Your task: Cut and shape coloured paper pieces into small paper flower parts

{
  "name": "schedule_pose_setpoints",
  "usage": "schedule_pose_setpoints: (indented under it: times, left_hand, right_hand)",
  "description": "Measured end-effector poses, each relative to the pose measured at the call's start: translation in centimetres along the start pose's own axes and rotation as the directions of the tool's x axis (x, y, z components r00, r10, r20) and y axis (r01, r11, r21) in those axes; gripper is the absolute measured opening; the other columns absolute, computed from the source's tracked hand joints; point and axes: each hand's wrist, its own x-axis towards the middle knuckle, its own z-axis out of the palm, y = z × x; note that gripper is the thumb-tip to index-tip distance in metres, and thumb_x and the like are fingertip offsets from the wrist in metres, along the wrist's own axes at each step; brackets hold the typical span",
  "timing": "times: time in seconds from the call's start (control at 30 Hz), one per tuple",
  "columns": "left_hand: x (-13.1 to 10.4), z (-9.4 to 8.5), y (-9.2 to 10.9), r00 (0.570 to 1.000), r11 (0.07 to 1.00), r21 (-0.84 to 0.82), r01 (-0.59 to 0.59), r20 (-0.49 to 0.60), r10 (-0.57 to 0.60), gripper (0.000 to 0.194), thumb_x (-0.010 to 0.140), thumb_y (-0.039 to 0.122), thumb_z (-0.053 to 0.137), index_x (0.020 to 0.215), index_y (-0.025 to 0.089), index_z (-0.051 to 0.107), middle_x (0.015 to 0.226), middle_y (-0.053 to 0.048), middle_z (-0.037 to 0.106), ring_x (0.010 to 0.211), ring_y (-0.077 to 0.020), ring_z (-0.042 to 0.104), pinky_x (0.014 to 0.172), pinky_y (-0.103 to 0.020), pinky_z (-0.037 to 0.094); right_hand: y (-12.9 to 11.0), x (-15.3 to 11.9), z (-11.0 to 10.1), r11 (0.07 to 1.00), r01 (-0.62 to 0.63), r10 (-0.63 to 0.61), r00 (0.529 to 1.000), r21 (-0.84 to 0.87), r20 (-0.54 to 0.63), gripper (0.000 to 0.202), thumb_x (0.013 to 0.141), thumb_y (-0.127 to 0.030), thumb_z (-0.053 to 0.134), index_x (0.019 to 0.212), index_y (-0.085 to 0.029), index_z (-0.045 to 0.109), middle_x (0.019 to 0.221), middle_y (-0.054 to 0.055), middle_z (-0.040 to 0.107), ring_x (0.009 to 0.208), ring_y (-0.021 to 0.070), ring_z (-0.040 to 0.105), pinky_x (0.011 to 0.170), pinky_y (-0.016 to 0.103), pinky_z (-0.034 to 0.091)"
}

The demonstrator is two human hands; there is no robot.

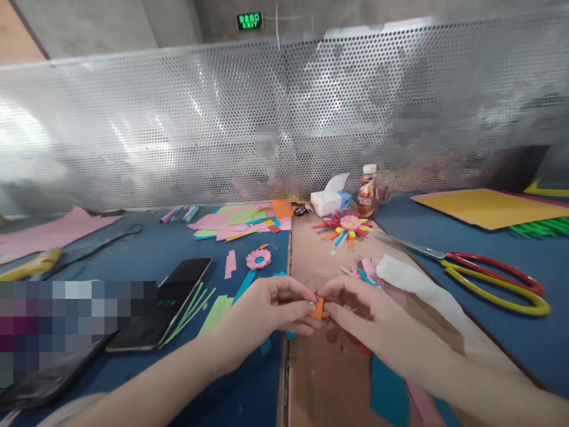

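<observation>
A small orange piece of paper is pinched between the fingertips of my left hand and my right hand, above the brown board. Both hands are closed on it, thumbs toward me. Just beyond my left hand lies a pink paper flower with a blue centre. Farther back on the board rests a many-coloured paper flower with a pink middle. Blue paper strips lie under my right forearm. Pink and blue scraps sit beyond my right hand.
Red-and-yellow-handled scissors lie at right, near a crumpled tissue. A phone and green strips are on the left. Behind stand a tissue box, a bottle and a perforated metal screen. Coloured sheets are piled at the back.
</observation>
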Motion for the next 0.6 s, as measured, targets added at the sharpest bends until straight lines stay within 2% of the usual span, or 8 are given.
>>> schedule_pose_setpoints:
  times: [0.13,0.3,0.47,0.6]
  left_hand:
    - [0.01,-0.02,-0.1,1.0,1.0,0.014,0.0,0.006,0.0,0.01,0.072,0.021,0.061,0.078,0.014,0.058,0.076,-0.004,0.067,0.075,-0.0151,0.065,0.069,-0.024,0.052]
    - [-0.07,-0.08,-0.26,1.0,1.0,0.013,0.007,0.017,-0.007,0.011,0.072,0.021,0.061,0.079,0.014,0.059,0.074,-0.004,0.068,0.075,-0.0153,0.065,0.07,-0.025,0.053]
    - [-0.04,0.03,-0.07,1.0,1.0,0.011,0.029,0.001,-0.03,0.012,0.071,0.022,0.061,0.079,0.014,0.058,0.074,-0.005,0.068,0.076,-0.0158,0.065,0.071,-0.026,0.052]
    - [-0.08,0.17,0.07,1.0,0.999,0.028,0.027,-0.002,-0.027,0.013,0.071,0.023,0.062,0.079,0.013,0.059,0.075,-0.006,0.068,0.075,-0.0168,0.065,0.071,-0.028,0.052]
  right_hand:
    - [0.39,0.25,0.17,0.992,-0.026,0.022,0.999,0.125,0.039,0.012,0.079,-0.026,0.043,0.09,-0.021,0.047,0.074,0.0,0.053,0.057,0.0107,0.055,0.048,0.023,0.047]
    - [0.66,0.33,0.25,0.991,-0.012,0.006,0.999,0.136,0.048,0.013,0.077,-0.026,0.046,0.09,-0.021,0.048,0.078,0.001,0.054,0.062,0.0118,0.054,0.048,0.023,0.047]
    - [-0.01,0.17,0.17,0.992,-0.03,0.023,0.998,0.121,0.058,0.015,0.077,-0.023,0.045,0.091,-0.019,0.048,0.07,0.0,0.053,0.058,0.0103,0.053,0.049,0.022,0.046]
    - [-0.12,0.04,0.19,0.994,-0.018,0.011,0.998,0.11,0.065,0.014,0.078,-0.026,0.044,0.089,-0.019,0.046,0.074,0.0,0.054,0.055,0.009,0.052,0.048,0.021,0.043]
